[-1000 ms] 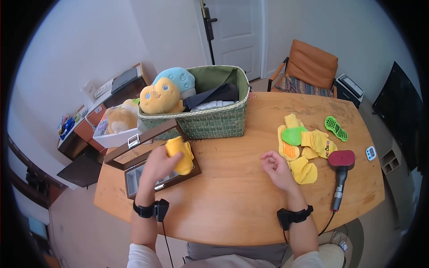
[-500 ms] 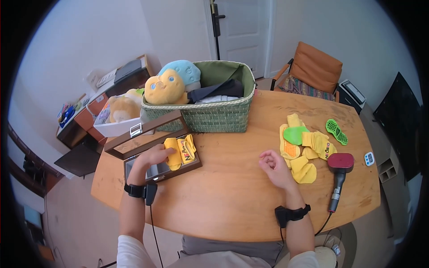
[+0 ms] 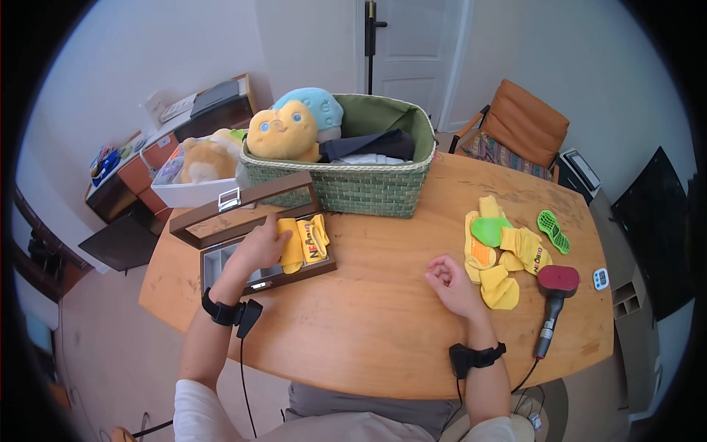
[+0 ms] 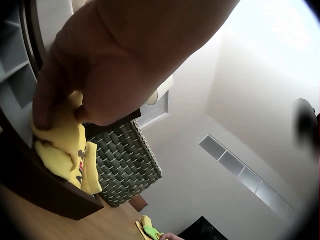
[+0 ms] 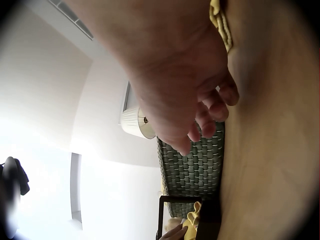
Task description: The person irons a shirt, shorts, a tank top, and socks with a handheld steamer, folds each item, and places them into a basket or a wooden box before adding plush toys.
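Observation:
My left hand [image 3: 259,243] is over the brown compartment box [image 3: 269,283], whose glass-windowed lid [image 3: 243,210] stands raised. In the left wrist view, its fingers and thumb pinch a folded yellow sock [image 4: 60,120]; printed lettering shows on the folded sock in the head view. This sock lies across the box's right end, and grey compartments [image 4: 12,55] show to its left. My right hand [image 3: 453,283] rests at the table with fingers loosely curled and nothing in them. Close to its right lie yellow socks [image 3: 501,287] with green and orange patches.
A green woven basket [image 3: 361,188] with plush toys [image 3: 283,132] and dark cloth stands behind the box, beside a white bin [image 3: 180,195]. On the right are a handheld device with a maroon head [image 3: 557,281], a green sole-shaped piece [image 3: 553,232] and a small timer [image 3: 601,278].
My left hand has brought the yellow sock down into the right end of the box. The lettering has turned into view. My right hand has stayed nearly still, while the head view has shifted.

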